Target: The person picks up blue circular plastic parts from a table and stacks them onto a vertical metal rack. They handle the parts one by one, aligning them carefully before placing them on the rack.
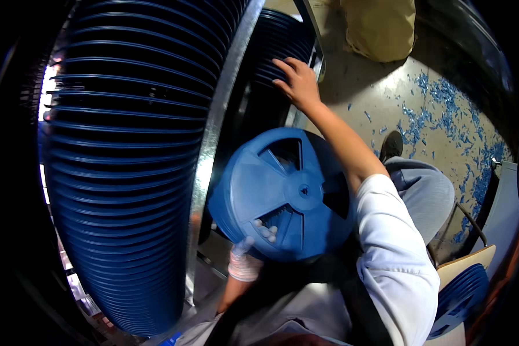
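My left hand (pixel 254 248), in a white glove, grips a blue plastic reel (pixel 282 193) from below, with fingertips poking through one of its spoke openings. The reel is round, with a central hub and wedge-shaped cut-outs, and is held in front of my chest. My right hand (pixel 297 81) is bare and reaches up and forward, its fingers resting on the edges of a row of dark blue reels (pixel 277 49) stacked on a rack behind a metal upright (pixel 222 109).
A long row of blue reels (pixel 127 161) fills the left of the view. Blue plastic chips (pixel 444 121) litter the concrete floor at right. More blue reels (pixel 458 300) sit at the lower right beside a chair seat (pixel 464 262). A tan sack (pixel 380 29) stands at the top.
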A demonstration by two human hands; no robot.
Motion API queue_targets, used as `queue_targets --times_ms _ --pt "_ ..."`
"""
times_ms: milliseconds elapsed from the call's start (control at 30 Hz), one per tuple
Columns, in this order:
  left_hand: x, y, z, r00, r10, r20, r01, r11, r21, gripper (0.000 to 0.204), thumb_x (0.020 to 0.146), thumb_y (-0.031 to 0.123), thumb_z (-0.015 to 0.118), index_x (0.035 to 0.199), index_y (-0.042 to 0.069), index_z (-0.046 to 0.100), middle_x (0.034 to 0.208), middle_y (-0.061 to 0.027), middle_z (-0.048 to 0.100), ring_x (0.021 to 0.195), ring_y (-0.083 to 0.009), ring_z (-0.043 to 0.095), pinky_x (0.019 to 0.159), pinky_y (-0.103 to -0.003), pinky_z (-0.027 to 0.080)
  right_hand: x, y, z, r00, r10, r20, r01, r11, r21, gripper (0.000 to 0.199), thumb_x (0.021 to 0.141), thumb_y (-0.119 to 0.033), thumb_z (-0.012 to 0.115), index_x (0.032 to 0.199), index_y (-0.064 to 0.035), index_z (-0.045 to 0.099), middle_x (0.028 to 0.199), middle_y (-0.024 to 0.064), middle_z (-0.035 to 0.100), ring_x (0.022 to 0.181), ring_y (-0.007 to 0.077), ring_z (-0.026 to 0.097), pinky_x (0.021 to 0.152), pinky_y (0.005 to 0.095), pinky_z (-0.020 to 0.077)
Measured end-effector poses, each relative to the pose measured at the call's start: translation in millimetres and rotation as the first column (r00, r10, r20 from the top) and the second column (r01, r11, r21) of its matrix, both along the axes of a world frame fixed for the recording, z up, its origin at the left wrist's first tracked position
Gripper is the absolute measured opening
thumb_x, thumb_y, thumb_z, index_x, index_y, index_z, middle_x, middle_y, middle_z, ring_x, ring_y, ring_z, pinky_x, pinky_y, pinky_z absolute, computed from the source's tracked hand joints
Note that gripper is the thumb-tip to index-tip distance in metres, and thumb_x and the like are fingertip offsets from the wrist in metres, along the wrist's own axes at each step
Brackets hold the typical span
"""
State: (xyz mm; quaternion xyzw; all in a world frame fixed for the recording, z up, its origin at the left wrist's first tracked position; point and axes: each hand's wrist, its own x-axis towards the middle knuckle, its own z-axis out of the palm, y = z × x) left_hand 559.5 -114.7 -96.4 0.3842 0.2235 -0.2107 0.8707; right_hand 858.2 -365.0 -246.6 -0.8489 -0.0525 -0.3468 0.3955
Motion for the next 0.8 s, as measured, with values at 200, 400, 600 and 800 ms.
queue_targets --times_ms 200,400,600,800 --pt "0.5 4.3 -8.6 0.999 -0.02 0.039 0.023 0.996 -0.089 0.046 0.076 0.011 0.072 0.115 -0.003 0.054 0.094 -0.0158 0.064 0.092 -0.0315 0.061 0.105 -0.044 0.038 -139.1 -48.9 -13.0 0.951 0.22 -0.216 -0.205 0.975 0.088 0.035 0.083 -0.021 0.063 0.114 -0.0077 0.055 0.114 0.0134 0.054 0.11 0.0332 0.049 0.093 0.0413 0.0404" --pt "0.1 -2.9 5.4 0.994 0.077 0.079 -0.073 0.996 -0.049 0.037 0.074 0.006 0.069 0.107 -0.006 0.058 0.089 -0.0177 0.067 0.088 -0.0313 0.066 0.096 -0.051 0.047 -310.1 -55.4 55.7 0.707 0.606 -0.365 -0.644 0.765 0.025 0.059 0.081 -0.037 0.064 0.129 -0.0061 0.049 0.129 0.0176 0.048 0.119 0.0367 0.045 0.1 0.0462 0.0353" --pt "2.6 15.9 -13.5 0.994 0.019 0.111 -0.005 0.993 -0.12 0.039 0.074 0.009 0.067 0.109 -0.006 0.057 0.089 -0.0173 0.066 0.086 -0.035 0.066 0.094 -0.051 0.049 -361.9 -44.9 53.2 0.642 0.602 -0.475 -0.681 0.732 0.006 0.082 0.08 -0.052 0.063 0.143 -0.0079 0.033 0.145 0.0207 0.034 0.131 0.038 0.036 0.109 0.0467 0.0278" --pt "-1.6 23.5 -12.5 0.993 0.04 0.115 -0.024 0.991 -0.135 0.039 0.07 0.012 0.074 0.103 -0.005 0.059 0.085 -0.0166 0.065 0.078 -0.032 0.062 0.09 -0.049 0.049 -359.8 -76.7 42.7 0.59 0.577 -0.564 -0.799 0.519 -0.304 0.078 0.084 -0.051 0.058 0.142 -0.0057 0.034 0.143 0.0179 0.038 0.134 0.0306 0.034 0.113 0.0448 0.0223"
